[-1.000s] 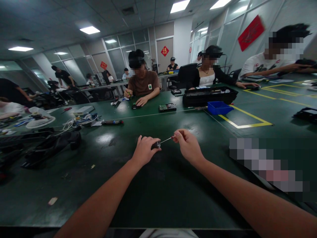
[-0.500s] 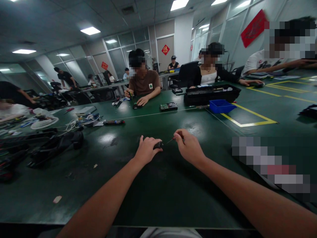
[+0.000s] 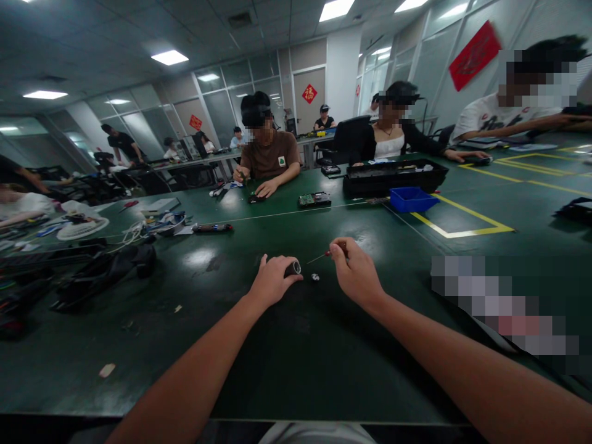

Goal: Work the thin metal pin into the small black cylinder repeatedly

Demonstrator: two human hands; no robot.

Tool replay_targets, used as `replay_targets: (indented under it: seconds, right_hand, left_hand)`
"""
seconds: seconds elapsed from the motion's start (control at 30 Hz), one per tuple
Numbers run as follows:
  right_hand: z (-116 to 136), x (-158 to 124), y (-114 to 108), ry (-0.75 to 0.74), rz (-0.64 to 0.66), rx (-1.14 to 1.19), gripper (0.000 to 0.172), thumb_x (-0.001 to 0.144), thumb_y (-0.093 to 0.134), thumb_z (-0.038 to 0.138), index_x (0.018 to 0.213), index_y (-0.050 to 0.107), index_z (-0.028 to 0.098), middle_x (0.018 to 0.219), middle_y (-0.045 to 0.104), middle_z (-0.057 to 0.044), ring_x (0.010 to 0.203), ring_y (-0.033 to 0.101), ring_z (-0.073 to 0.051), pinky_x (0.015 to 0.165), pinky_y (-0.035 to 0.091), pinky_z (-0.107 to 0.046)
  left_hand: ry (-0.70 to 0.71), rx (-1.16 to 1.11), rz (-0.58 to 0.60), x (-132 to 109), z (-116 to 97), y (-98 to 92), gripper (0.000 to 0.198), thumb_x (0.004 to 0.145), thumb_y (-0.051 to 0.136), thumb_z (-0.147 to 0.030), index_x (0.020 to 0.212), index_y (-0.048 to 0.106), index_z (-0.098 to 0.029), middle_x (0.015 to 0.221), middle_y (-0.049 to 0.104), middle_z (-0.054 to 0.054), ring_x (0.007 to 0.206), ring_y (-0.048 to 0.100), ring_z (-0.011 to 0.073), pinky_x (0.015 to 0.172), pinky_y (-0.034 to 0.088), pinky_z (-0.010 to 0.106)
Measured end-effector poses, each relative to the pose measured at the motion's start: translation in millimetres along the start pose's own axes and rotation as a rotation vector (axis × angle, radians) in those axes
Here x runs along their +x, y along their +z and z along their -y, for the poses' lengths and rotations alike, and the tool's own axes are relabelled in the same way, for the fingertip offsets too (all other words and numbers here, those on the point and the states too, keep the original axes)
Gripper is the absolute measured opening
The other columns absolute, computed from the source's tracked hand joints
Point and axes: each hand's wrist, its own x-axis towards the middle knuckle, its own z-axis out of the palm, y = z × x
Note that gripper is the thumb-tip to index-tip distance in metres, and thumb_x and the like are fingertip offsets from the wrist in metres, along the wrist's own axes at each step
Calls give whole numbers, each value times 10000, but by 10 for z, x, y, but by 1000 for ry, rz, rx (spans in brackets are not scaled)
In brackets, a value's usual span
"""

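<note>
My left hand [image 3: 272, 280] is closed around a small black cylinder [image 3: 293, 269] whose round open end faces right. My right hand [image 3: 354, 271] pinches a thin screwdriver [image 3: 321, 255] with a reddish handle, its tip pointing left toward the cylinder but apart from it. A tiny pale part [image 3: 315, 277] lies on the green table [image 3: 296, 364] between my two hands.
Across the table a person in a brown shirt [image 3: 271, 155] works by a circuit board [image 3: 313, 199]. A black tray [image 3: 393, 176] and a blue bin [image 3: 411, 199] stand at right beside yellow floor tape lines. Black bags [image 3: 106, 268], cables and tools lie at left.
The screwdriver tip has drawn back from the cylinder's end, and a small part now lies on the table between my hands. Both hands stay in about the same place.
</note>
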Motion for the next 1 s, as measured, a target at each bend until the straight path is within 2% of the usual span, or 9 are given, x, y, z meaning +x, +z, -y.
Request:
replay_targets:
  seconds: [0.13, 0.23, 0.3, 0.4, 0.5, 0.63, 0.77, 0.87, 1.0]
  right_hand:
    - [-6, 5, -28, -4, -27, 21, 226, 984, 402, 376, 959, 567, 224, 845, 679, -57, 755, 626, -216, 681, 421, -336]
    - [-8, 11, -46, 4, -55, 39, 228, 985, 402, 383, 963, 561, 221, 842, 671, -58, 772, 631, -217, 691, 426, -337]
    - [-7, 14, -55, 5, -73, 43, 229, 985, 404, 384, 971, 560, 217, 843, 667, -59, 781, 631, -217, 699, 429, -339]
    - [-3, 16, -65, 7, -90, 47, 231, 984, 404, 386, 981, 561, 215, 851, 671, -62, 790, 633, -220, 702, 431, -340]
    - [-2, 19, -69, 10, -89, 40, 236, 983, 401, 392, 980, 561, 219, 841, 670, -60, 774, 628, -220, 691, 431, -340]
    - [-11, 25, -69, 15, -85, 38, 238, 983, 400, 397, 981, 560, 222, 844, 672, -59, 771, 630, -221, 694, 434, -343]
    - [-14, 22, -71, 11, -80, 40, 226, 978, 405, 389, 970, 558, 224, 846, 676, -64, 779, 636, -225, 703, 443, -349]
    - [-6, 18, -78, 7, -74, 40, 224, 979, 405, 389, 970, 556, 224, 843, 676, -62, 783, 640, -226, 706, 444, -346]
    - [-1, 17, -80, 11, -60, 44, 228, 983, 400, 391, 975, 555, 223, 854, 675, -64, 796, 640, -228, 703, 441, -346]
  left_hand:
    - [-75, -248, -104, 15, -43, -108, 253, 879, 627, -349, 1084, 618, -202, 1063, 651, 63, 982, 607, 229, 936, 452, 395]
    - [-188, -487, -111, 31, -82, -176, 347, 931, 507, -353, 1243, 528, -204, 1024, 648, 61, 891, 624, 194, 823, 483, 338]
    - [-223, -570, -52, 36, -130, -205, 337, 939, 463, -361, 1231, 522, -202, 940, 642, 50, 804, 618, 180, 735, 486, 313]
    - [-171, -485, 68, 32, -251, -223, 278, 893, 545, -419, 1050, 598, -196, 852, 647, 37, 761, 608, 187, 682, 476, 300]
    - [-48, -321, 163, 43, -382, -186, 210, 871, 588, -375, 965, 661, -202, 918, 682, 49, 836, 625, 206, 751, 486, 321]
    - [74, -89, 182, 124, -432, -22, 260, 886, 561, -325, 1080, 706, -232, 1032, 682, 78, 916, 641, 239, 815, 493, 366]
    - [86, 76, 232, 216, -382, 140, 301, 871, 589, -352, 1125, 704, -239, 1046, 683, 98, 929, 649, 273, 785, 506, 378]
    - [85, 56, 218, 236, -352, 148, 254, 873, 581, -349, 1046, 712, -216, 990, 691, 97, 890, 651, 266, 753, 500, 367]
    - [-37, -225, 200, 198, -267, 32, 226, 856, 581, -351, 982, 704, -208, 905, 704, 63, 748, 646, 201, 677, 479, 310]
